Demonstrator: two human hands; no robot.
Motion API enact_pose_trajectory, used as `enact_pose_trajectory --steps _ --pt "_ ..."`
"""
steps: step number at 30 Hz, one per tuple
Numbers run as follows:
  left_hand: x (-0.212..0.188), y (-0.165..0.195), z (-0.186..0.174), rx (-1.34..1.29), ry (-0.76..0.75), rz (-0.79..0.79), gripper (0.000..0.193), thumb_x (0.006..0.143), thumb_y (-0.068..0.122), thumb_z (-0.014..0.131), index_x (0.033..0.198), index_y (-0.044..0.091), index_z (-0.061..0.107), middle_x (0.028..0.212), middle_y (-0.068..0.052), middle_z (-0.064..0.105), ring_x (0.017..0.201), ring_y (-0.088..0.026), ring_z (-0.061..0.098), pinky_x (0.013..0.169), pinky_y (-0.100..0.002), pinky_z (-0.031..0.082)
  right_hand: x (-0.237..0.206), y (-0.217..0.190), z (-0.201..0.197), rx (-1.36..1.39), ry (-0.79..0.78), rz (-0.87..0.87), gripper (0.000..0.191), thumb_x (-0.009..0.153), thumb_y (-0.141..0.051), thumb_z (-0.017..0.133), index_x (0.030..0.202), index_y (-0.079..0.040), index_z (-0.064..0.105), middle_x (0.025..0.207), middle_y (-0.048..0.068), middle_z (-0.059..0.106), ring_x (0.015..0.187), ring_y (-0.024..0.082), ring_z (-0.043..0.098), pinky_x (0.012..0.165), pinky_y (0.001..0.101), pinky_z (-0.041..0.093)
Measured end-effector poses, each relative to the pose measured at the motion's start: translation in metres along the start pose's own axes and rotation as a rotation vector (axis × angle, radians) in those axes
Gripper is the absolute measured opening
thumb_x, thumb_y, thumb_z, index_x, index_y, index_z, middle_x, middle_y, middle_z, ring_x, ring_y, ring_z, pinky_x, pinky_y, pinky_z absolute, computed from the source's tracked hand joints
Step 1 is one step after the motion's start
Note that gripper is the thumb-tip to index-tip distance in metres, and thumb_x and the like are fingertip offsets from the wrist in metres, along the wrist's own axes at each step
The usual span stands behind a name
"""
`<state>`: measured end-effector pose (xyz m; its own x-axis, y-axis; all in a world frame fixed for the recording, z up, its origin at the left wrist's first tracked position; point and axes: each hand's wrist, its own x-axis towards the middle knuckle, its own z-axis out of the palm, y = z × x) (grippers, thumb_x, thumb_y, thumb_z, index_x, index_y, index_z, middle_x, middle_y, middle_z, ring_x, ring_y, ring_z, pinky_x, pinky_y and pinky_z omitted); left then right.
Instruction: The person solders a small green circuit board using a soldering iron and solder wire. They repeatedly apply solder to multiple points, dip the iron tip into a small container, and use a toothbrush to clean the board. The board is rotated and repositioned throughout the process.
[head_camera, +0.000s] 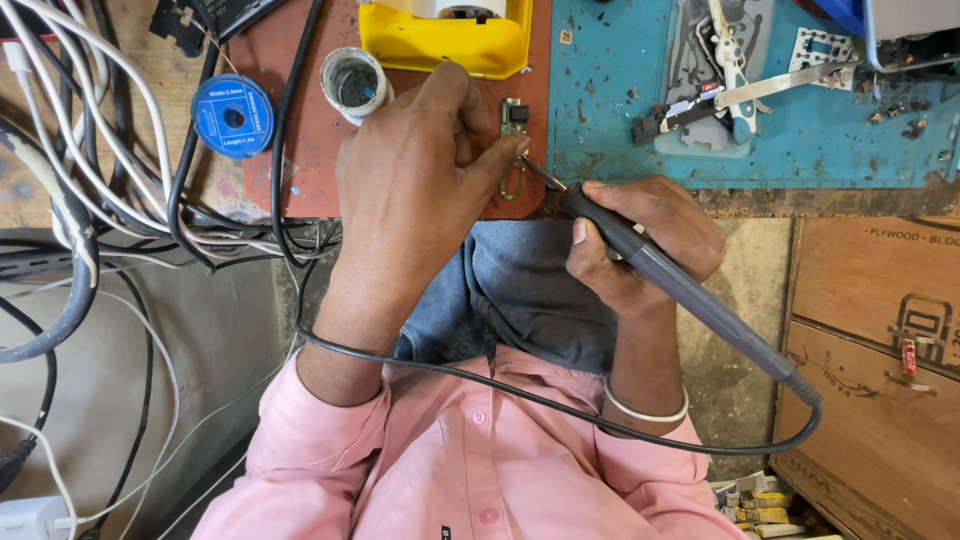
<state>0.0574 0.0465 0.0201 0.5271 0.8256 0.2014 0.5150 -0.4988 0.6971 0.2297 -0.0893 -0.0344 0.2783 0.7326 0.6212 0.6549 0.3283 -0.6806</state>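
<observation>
Cluttered counter (310, 140): soldering at a small circuit board (514, 118).
Left hand (410, 170) pins the board flat; right hand (640, 240), beside the board, grips the soldering iron (680, 285), whose tip placement likely needs steadiness.

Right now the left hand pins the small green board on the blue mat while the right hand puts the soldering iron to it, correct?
Not quite: the small green board lies on the red-brown mat, not the blue mat, which lies beside it. The head view shows this. The rest stands: the left hand pins it, and the right hand holds the soldering iron to it.
</observation>
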Motion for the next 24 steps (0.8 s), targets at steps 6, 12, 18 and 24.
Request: enact_pose_trajectory --steps 6,12,18,24 --pt "0.0001 -0.0009 0.0008 0.002 0.004 0.009 0.037 0.086 0.027 0.089 0.086 0.010 0.055 0.071 -0.001 0.060 0.062 -0.024 0.062 0.052 -0.041 0.042 -0.0014 0.0024 -0.0009 0.002 0.019 0.011 0.030 0.096 -0.023 0.078 0.103 0.005 0.071 0.081 0.014 0.069 0.064 0.021 0.067 0.059 0.0287 0.051" --pt "0.0003 -0.0007 0.0010 0.002 0.002 0.000 0.037 0.085 0.027 0.088 0.086 0.010 0.055 0.070 -0.002 0.060 0.062 -0.024 0.062 0.052 -0.041 0.042 -0.0026 0.0019 -0.0004 -0.006 0.024 0.022 0.029 0.097 -0.024 0.078 0.104 0.003 0.071 0.081 0.014 0.069 0.064 0.020 0.067 0.059 0.0278 0.051" --pt "0.0001 0.0003 0.0002 -0.006 0.004 -0.001 0.037 0.085 0.027 0.088 0.086 0.010 0.055 0.071 -0.002 0.060 0.062 -0.024 0.062 0.052 -0.042 0.042 -0.0030 0.0035 -0.0003 -0.024 0.034 0.020 0.028 0.097 -0.024 0.077 0.103 0.002 0.071 0.080 0.012 0.069 0.064 0.019 0.067 0.059 0.0275 0.051" --pt "-0.0005 0.0002 0.0002 0.001 0.012 0.011 0.037 0.086 0.027 0.087 0.087 0.010 0.055 0.071 -0.002 0.060 0.062 -0.024 0.062 0.053 -0.041 0.042 -0.0047 0.0047 -0.0001 -0.019 0.046 0.011 0.028 0.097 -0.024 0.077 0.104 0.002 0.069 0.082 0.013 0.070 0.065 0.019 0.068 0.059 0.0274 0.052"
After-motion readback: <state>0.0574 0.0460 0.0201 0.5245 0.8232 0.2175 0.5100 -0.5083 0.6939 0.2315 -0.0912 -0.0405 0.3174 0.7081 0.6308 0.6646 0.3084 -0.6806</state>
